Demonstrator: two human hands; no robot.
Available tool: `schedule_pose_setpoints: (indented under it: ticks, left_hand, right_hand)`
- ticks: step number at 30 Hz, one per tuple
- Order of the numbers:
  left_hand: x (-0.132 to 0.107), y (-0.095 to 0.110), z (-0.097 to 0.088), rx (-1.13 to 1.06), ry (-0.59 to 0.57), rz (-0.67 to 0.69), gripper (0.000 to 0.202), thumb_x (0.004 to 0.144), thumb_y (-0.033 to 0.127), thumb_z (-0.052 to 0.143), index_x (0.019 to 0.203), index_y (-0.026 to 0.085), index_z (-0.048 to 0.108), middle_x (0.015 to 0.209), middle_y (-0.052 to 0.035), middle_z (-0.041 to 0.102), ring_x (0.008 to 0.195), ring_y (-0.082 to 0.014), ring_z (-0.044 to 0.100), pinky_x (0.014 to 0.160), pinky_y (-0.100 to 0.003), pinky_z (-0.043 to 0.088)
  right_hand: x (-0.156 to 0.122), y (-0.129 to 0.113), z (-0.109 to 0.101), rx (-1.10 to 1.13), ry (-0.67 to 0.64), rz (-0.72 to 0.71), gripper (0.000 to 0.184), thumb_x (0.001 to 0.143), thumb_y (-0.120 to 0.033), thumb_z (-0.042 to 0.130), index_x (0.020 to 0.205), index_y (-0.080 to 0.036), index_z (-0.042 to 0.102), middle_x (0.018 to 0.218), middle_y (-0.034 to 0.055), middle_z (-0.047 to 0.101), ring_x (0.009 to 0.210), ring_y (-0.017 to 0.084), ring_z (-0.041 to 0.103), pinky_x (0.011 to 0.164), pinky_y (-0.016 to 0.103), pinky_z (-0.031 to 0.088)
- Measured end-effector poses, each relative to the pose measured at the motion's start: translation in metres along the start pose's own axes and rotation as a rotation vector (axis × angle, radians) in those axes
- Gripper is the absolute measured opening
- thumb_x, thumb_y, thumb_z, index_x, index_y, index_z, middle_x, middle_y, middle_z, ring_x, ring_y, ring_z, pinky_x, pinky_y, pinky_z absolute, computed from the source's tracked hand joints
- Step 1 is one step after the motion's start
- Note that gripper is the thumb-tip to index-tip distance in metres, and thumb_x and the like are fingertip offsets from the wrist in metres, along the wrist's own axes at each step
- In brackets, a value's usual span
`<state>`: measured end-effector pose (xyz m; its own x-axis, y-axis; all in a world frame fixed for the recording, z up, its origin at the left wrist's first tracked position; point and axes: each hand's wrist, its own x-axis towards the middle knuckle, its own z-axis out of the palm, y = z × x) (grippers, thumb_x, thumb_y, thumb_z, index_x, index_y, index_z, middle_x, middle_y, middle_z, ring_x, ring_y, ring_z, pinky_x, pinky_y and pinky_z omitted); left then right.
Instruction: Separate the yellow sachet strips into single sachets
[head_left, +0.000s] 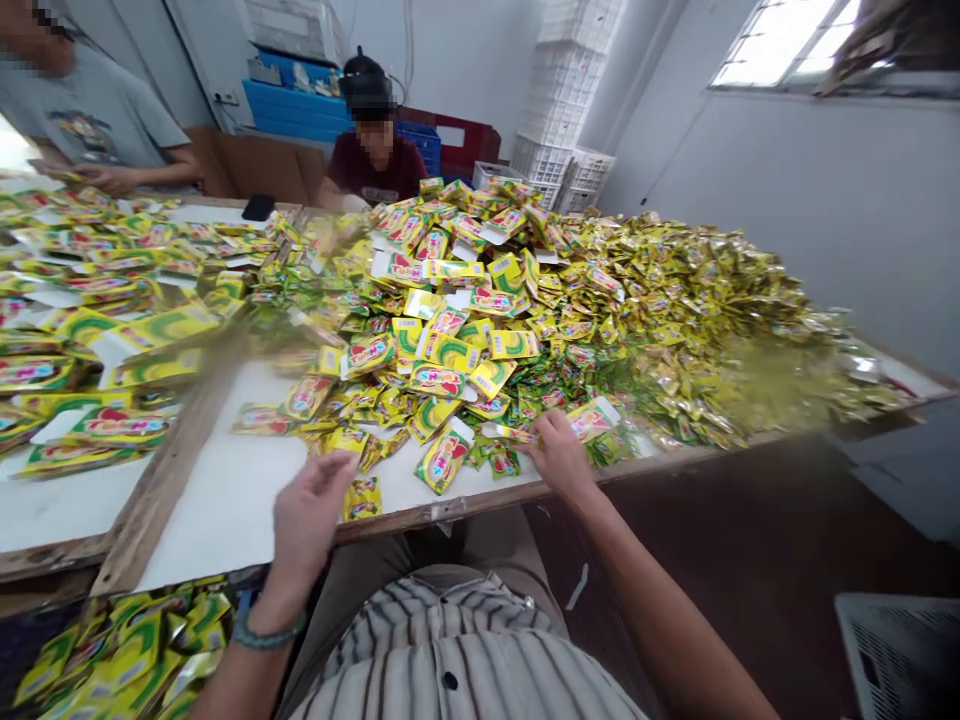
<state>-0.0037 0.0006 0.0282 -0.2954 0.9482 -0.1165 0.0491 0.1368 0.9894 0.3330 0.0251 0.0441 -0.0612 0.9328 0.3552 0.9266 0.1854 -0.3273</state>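
Note:
My right hand (559, 455) is at the table's front edge, fingers closed on a small candy carton (506, 433) seen almost edge-on. Beside it, another carton (592, 418) with a white flap leans on green sachets (611, 448). My left hand (311, 505), a bracelet at its wrist, hovers over the front edge with fingers curled together; what they pinch, if anything, is hidden. Yellow sachets (364, 498) lie just right of those fingers. Between my hands an upright-tilted yellow-green carton (445, 455) rests on the white tabletop (217, 470).
Cartons (450, 350) are heaped ahead, and a large mound of gold sachets (675, 290) spreads right. A wooden strip (172, 470) divides off more cartons (112, 425) at left. Filled packs (135, 650) sit below left. Two people (379, 165) are across the table; a crate (892, 650) stands lower right.

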Motion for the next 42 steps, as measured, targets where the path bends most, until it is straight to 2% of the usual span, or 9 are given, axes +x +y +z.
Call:
schedule_pose_setpoints:
  ticks: [5,8,12,16,19,23,30,37,42]
  left_hand:
    - [-0.042,-0.012,0.021,0.042,-0.249,-0.072,0.038,0.072,0.046,0.070,0.096,0.018,0.069,0.096,-0.0069,0.074,0.093,-0.0227,0.067,0.085,-0.031,0.051]
    - [-0.044,-0.006,0.025,-0.188,-0.311,-0.108,0.049,0.073,0.046,0.069,0.112,0.016,0.061,0.107,-0.0091,0.071,0.102,-0.0234,0.065,0.089,-0.032,0.051]
    - [-0.030,0.000,0.003,-0.347,-0.056,-0.114,0.055,0.068,0.042,0.075,0.112,0.017,0.055,0.099,-0.0066,0.073,0.087,-0.0224,0.069,0.080,-0.034,0.055]
    - [-0.023,-0.001,-0.031,-0.349,0.037,-0.189,0.061,0.063,0.036,0.080,0.114,0.021,0.051,0.085,-0.0009,0.074,0.075,-0.0195,0.070,0.073,-0.031,0.056]
    - [-0.027,-0.003,-0.043,-0.324,0.001,-0.179,0.061,0.065,0.039,0.079,0.116,0.021,0.051,0.087,-0.0017,0.074,0.078,-0.0205,0.071,0.073,-0.031,0.056]
    - [-0.030,-0.002,-0.043,-0.277,-0.091,-0.179,0.071,0.062,0.046,0.079,0.120,0.018,0.051,0.090,-0.0047,0.075,0.080,-0.0235,0.071,0.072,-0.032,0.056]
    - [-0.026,-0.003,-0.030,-0.165,-0.418,-0.258,0.076,0.065,0.045,0.077,0.129,0.016,0.050,0.109,-0.0104,0.071,0.090,-0.0251,0.069,0.076,-0.032,0.055]
    - [-0.033,0.002,-0.017,-0.064,-0.652,-0.259,0.059,0.065,0.038,0.078,0.119,0.018,0.064,0.120,-0.0088,0.067,0.110,-0.0283,0.061,0.094,-0.036,0.048]
    - [-0.044,0.005,-0.003,-0.147,-0.620,-0.361,0.056,0.060,0.040,0.081,0.110,0.020,0.069,0.109,-0.0076,0.072,0.100,-0.0280,0.066,0.084,-0.035,0.052]
  right_hand:
    - [-0.022,-0.058,0.011,0.387,0.226,0.193,0.019,0.083,-0.036,0.062,0.081,-0.019,0.053,0.077,0.0030,0.053,0.068,0.017,0.050,0.064,0.028,0.043]
    - [-0.020,-0.116,0.030,0.625,-0.103,-0.012,0.015,0.085,-0.033,0.061,0.081,-0.019,0.057,0.079,0.0024,0.059,0.069,0.014,0.054,0.064,0.025,0.044]
    - [0.013,-0.152,0.060,0.461,-0.267,-0.251,0.013,0.089,-0.019,0.053,0.099,-0.019,0.061,0.095,0.0066,0.063,0.087,0.018,0.056,0.077,0.029,0.043]
    - [0.055,-0.147,0.088,0.044,-0.345,-0.461,0.014,0.081,-0.010,0.055,0.091,-0.016,0.063,0.108,0.0129,0.060,0.102,0.026,0.049,0.083,0.037,0.038]
    - [0.063,-0.142,0.098,0.073,-0.418,-0.509,0.013,0.083,-0.008,0.050,0.081,-0.016,0.060,0.095,0.0097,0.062,0.095,0.023,0.051,0.081,0.034,0.037]
    - [0.046,-0.139,0.094,0.470,-0.404,-0.227,0.007,0.088,-0.023,0.048,0.086,-0.019,0.054,0.074,0.0002,0.057,0.070,0.015,0.051,0.066,0.025,0.040]
    - [0.013,-0.123,0.071,1.108,-0.489,0.227,0.029,0.080,-0.046,0.059,0.091,-0.020,0.052,0.078,-0.0012,0.060,0.055,0.009,0.048,0.048,0.021,0.039]
    - [0.018,-0.112,0.023,0.620,-0.554,-0.313,0.008,0.081,-0.021,0.061,0.080,-0.019,0.069,0.082,0.0026,0.068,0.081,0.016,0.060,0.075,0.026,0.043]
    - [0.011,-0.121,0.009,0.345,-0.621,-0.493,0.015,0.075,-0.008,0.060,0.075,-0.020,0.068,0.068,-0.0015,0.063,0.068,0.012,0.055,0.062,0.021,0.037]
